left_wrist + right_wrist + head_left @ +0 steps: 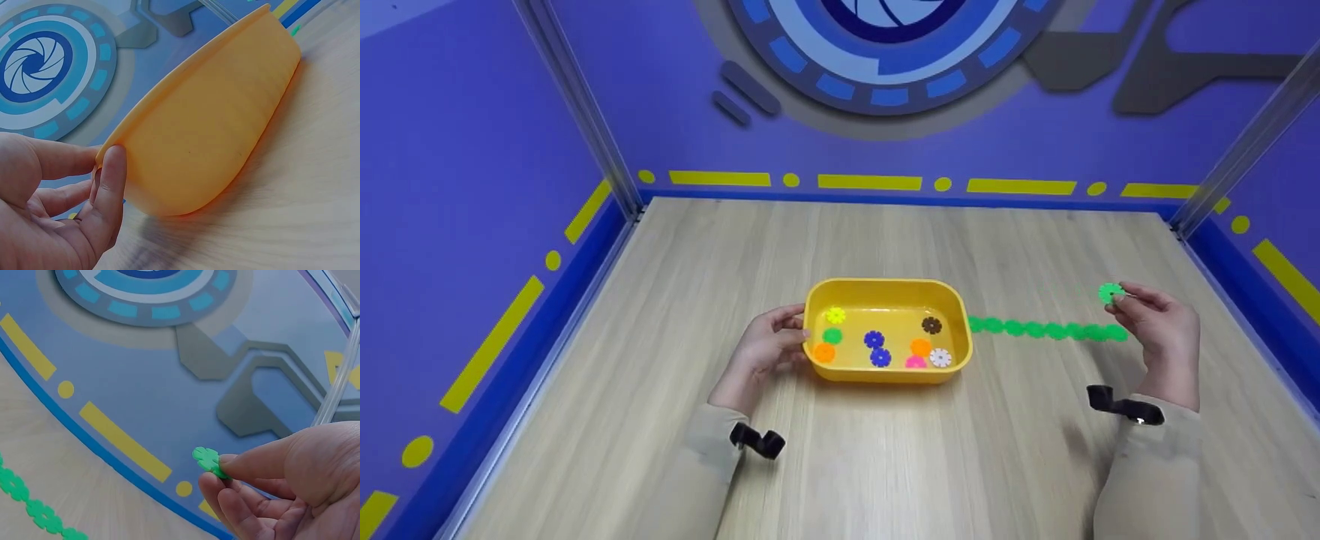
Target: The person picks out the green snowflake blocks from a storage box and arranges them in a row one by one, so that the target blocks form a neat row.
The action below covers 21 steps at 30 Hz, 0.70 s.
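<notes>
A green notched disc (1110, 293), shaped like a snowflake, is pinched between thumb and fingers of my right hand (1164, 330), raised over the table's right side. In the right wrist view the same disc (207, 460) shows edge-notched and single. My left hand (769, 345) grips the left end of a yellow tub (885, 375), its thumb and fingers at the rim in the left wrist view. Inside the tub lie several loose discs, among them a brown disc (931, 325) and a white disc (940, 358). A chain of green discs (1046, 330) runs right from the tub.
The wooden table (885, 465) ends at a purple back wall (660, 112) and side walls. Metal posts (607, 150) stand at the rear corners. Each wrist carries a black camera mount, such as the left mount (757, 441).
</notes>
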{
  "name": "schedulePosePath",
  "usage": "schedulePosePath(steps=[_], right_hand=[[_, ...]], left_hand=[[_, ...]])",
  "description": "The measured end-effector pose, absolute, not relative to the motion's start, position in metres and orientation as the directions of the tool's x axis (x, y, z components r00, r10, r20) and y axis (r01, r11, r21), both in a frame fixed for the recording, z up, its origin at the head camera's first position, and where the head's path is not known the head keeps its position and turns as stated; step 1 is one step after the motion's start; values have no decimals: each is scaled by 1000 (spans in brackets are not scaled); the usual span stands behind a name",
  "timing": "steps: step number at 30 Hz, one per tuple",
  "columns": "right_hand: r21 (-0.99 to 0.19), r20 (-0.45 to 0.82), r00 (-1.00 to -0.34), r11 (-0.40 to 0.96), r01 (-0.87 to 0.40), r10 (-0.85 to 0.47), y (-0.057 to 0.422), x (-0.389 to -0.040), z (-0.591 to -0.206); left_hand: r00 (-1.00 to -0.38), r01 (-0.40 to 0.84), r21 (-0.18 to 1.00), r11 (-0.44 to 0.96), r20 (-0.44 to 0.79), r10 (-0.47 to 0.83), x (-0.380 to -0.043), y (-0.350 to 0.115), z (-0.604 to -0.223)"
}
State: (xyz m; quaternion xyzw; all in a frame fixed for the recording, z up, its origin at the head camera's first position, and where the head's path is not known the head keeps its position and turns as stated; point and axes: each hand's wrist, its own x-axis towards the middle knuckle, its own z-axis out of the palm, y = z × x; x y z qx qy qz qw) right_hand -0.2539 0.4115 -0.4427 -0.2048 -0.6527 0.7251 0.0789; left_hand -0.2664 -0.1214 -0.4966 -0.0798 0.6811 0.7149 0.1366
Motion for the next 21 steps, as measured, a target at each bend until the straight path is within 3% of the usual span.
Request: schedulePosePath(steps=[21], right_hand=[[-880, -386, -784, -448, 155, 486, 444, -254, -478]], left_hand=[[-952, -297, 953, -54, -291, 95, -266, -122, -497]])
